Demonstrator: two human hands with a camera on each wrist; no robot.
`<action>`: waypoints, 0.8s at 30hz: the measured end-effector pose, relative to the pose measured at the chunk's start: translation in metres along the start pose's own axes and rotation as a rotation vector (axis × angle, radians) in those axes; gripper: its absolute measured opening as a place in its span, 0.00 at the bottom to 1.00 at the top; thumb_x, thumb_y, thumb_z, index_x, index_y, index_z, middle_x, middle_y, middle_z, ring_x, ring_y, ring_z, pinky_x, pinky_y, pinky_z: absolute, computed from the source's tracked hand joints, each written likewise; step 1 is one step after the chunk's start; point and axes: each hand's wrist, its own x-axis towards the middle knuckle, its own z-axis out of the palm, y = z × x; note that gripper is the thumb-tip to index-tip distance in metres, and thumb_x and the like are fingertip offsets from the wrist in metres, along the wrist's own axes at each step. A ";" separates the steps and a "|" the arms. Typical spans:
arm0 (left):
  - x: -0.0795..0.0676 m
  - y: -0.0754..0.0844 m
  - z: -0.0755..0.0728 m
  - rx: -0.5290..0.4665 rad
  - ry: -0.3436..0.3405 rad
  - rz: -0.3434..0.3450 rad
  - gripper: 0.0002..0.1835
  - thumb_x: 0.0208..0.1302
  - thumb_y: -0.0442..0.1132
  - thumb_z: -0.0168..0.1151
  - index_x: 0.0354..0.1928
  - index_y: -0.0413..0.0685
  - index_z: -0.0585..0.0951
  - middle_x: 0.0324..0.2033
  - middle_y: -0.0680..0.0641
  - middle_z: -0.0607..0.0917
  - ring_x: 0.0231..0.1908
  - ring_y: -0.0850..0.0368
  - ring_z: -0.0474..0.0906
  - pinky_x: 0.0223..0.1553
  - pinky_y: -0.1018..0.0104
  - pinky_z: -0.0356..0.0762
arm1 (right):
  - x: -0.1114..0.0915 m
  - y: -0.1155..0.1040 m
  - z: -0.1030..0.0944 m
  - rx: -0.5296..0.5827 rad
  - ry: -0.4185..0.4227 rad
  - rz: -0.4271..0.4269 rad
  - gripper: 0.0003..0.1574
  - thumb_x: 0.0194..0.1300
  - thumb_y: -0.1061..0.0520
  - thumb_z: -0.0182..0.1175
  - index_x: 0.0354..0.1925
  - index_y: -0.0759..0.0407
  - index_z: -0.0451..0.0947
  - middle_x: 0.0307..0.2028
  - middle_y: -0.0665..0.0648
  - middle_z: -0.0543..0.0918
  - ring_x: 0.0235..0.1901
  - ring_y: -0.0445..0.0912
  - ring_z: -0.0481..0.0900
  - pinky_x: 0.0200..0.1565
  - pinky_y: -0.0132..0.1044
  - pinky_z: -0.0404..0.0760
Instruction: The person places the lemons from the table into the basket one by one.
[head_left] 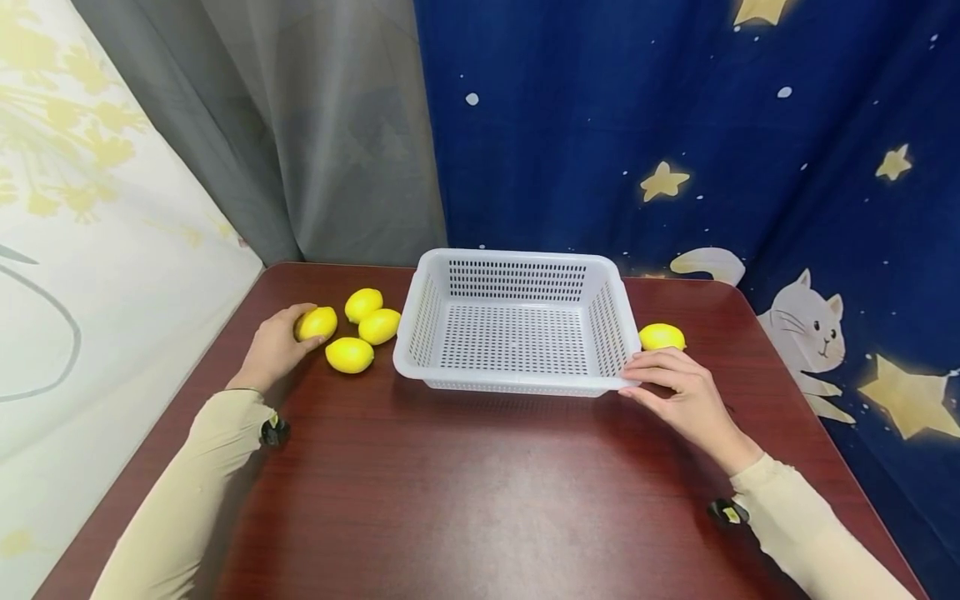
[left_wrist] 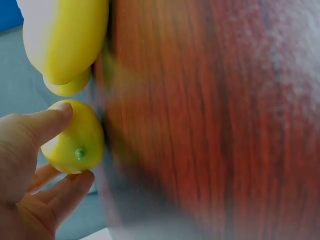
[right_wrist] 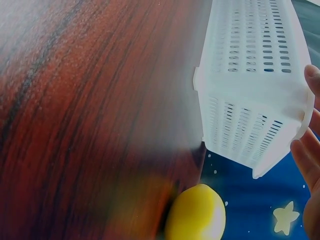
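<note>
One shiny wood-grain tabletop (head_left: 480,500) up front. Right grip (head_left: 686,396) is pinching one slotted, rectangular plastic basket (head_left: 517,380) by the corner; left grip's (head_left: 276,346) got one of five smooth oval lemons (head_left: 317,323), four left of the basket, one right. Grey curtain (head_left: 345,125), starry blue curtain (head_left: 570,125) behind.

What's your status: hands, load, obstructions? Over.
Left hand pinching oval yellow lemon. Right hand gripping rim of rectangular white plastic basket. Three more lemons between left hand and basket.

The head view is bright, soft glare lying on the worktop (head_left: 495,500); the wrist views look hazier, one large lemon (left_wrist: 70,37) bleached along its left side.
</note>
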 end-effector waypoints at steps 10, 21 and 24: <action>0.006 0.010 -0.012 -0.077 0.078 -0.017 0.34 0.59 0.37 0.71 0.67 0.42 0.70 0.62 0.32 0.75 0.57 0.34 0.72 0.58 0.37 0.70 | 0.000 0.000 0.001 -0.007 0.010 -0.001 0.25 0.36 0.66 0.80 0.39 0.56 0.90 0.39 0.54 0.89 0.48 0.44 0.80 0.58 0.19 0.70; 0.029 0.068 -0.040 -0.175 0.153 0.125 0.35 0.59 0.35 0.71 0.70 0.47 0.70 0.61 0.35 0.77 0.57 0.38 0.75 0.57 0.40 0.77 | 0.000 -0.001 0.000 -0.016 0.013 0.010 0.24 0.35 0.67 0.80 0.38 0.59 0.89 0.40 0.55 0.89 0.48 0.44 0.81 0.59 0.19 0.70; 0.034 0.083 -0.043 -0.212 0.141 0.153 0.36 0.59 0.34 0.71 0.70 0.48 0.70 0.61 0.36 0.77 0.56 0.40 0.77 0.54 0.41 0.80 | -0.001 -0.002 0.001 -0.016 0.013 0.015 0.25 0.35 0.67 0.81 0.38 0.59 0.89 0.40 0.55 0.89 0.48 0.44 0.81 0.59 0.18 0.70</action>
